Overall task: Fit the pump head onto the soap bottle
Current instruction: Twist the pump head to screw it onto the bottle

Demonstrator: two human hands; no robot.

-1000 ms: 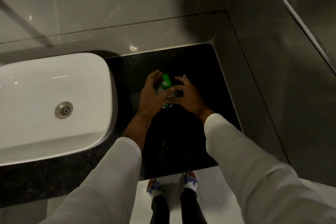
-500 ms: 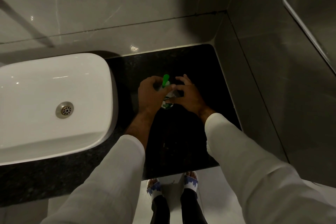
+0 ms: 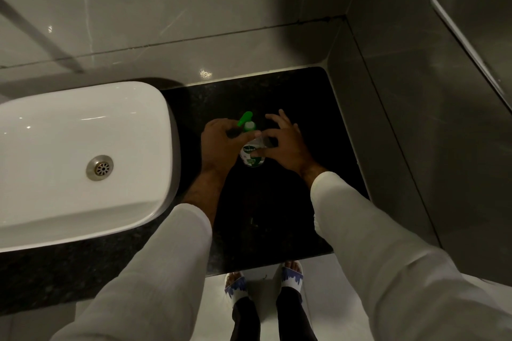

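Observation:
A small clear soap bottle (image 3: pixel 252 156) with a green and white label stands upright on the black granite counter (image 3: pixel 277 216). Its green pump head (image 3: pixel 246 119) sits on the bottle's neck, spout pointing up and left. My left hand (image 3: pixel 220 144) curls around the neck just below the pump, thumb and fingers pinched on it. My right hand (image 3: pixel 285 144) holds the bottle's right side with thumb and forefinger, its other fingers spread apart.
A white basin (image 3: pixel 69 163) with a metal drain (image 3: pixel 99 167) fills the counter's left. Grey tiled walls (image 3: pixel 415 119) close the back and right. A mirror edge (image 3: pixel 471 22) shows top right. Below the counter edge are my feet in sandals (image 3: pixel 263 279).
My left hand has turned and closed tighter around the pump's neck, fingers curling in. The pump spout has swung slightly leftwards. My right hand stays on the bottle.

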